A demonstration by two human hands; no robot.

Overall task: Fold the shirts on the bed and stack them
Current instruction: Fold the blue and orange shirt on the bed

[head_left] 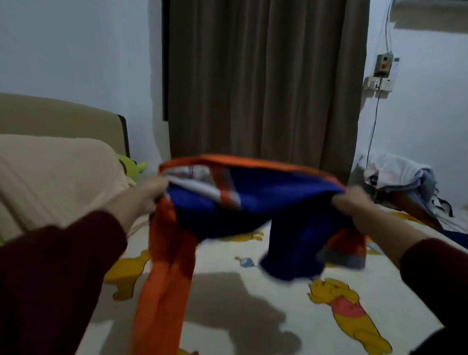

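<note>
A blue and orange shirt (256, 205) hangs in the air above the bed (267, 340), stretched between both hands and blurred by motion. My left hand (146, 194) grips its left edge, where a long orange part droops down to the sheet. My right hand (352, 207) grips its right edge, with a blue flap and an orange sleeve hanging below. A pile of other clothes (400, 180), white, grey and orange, lies at the far right of the bed.
The bed has a white sheet printed with yellow cartoon bears. A beige blanket (33, 179) and a beige headboard (45, 117) are on the left, with green plush items (130, 165). A brown curtain (264, 73) hangs behind; a wall switch box and cable (380, 77) are at right.
</note>
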